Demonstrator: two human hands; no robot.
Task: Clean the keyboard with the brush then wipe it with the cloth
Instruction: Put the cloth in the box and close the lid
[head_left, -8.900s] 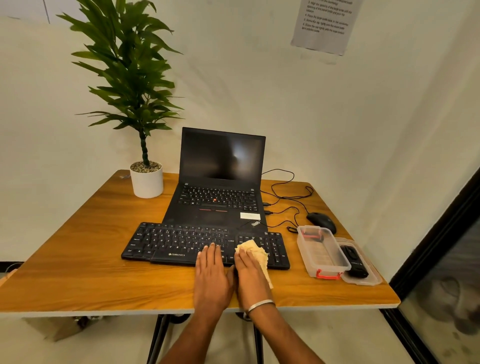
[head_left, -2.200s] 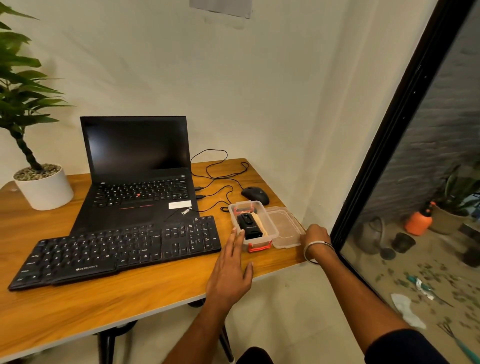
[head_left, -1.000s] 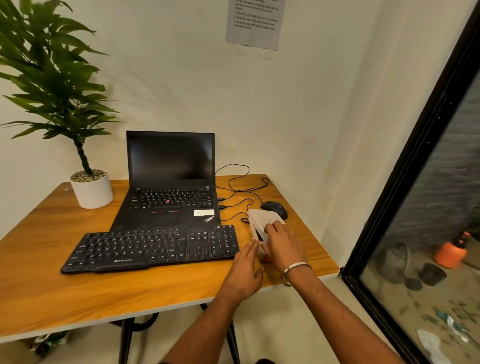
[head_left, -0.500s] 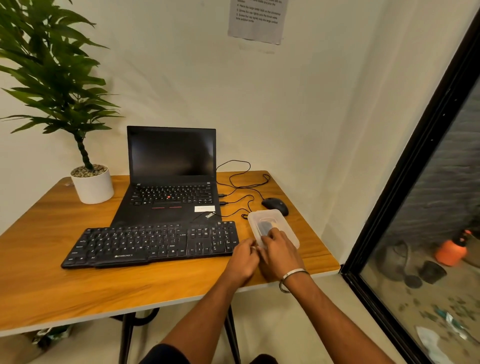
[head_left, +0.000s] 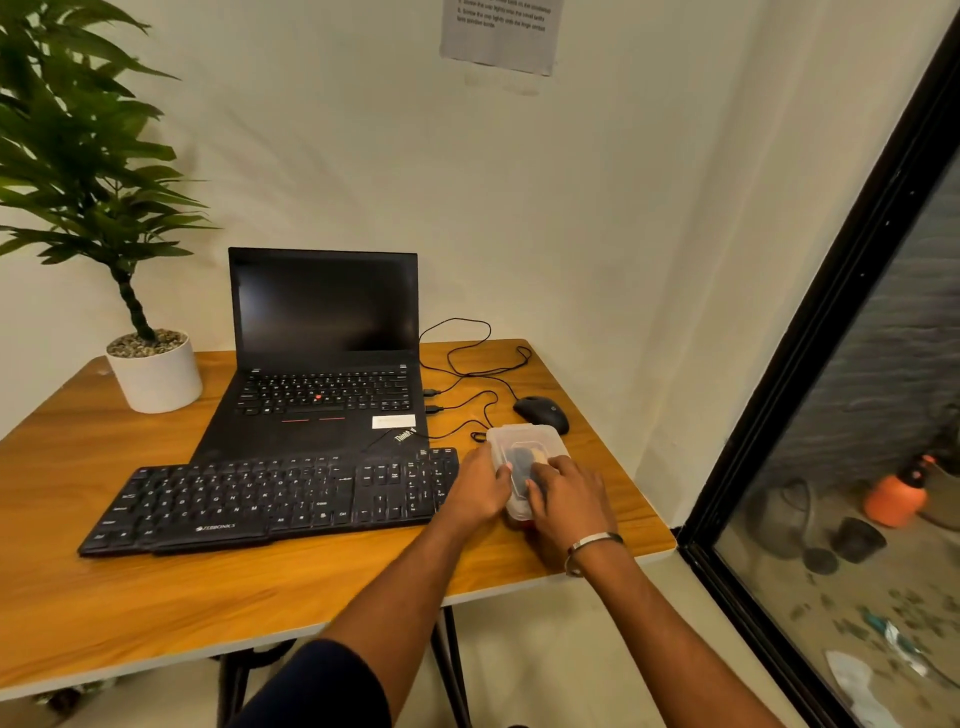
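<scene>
Hands press my lidded plastic box (head_left: 524, 441): left hand (head_left: 480, 491) grips its side, right hand (head_left: 566, 499) lies flat on top; keyboard (head_left: 270, 496) runs left-right along the bench (head_left: 156, 597).

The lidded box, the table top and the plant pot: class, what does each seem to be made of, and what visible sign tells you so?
Box: looks like clear, slightly cloudy plastic; dark contents show through its lid.
Table top: wood or a wood-look laminate, smooth with a low sheen; streaky orange-brown grain and a pale edge strip.
Plant pot: plain matte white, perhaps ceramic or plastic; the look leaves it open.
</scene>
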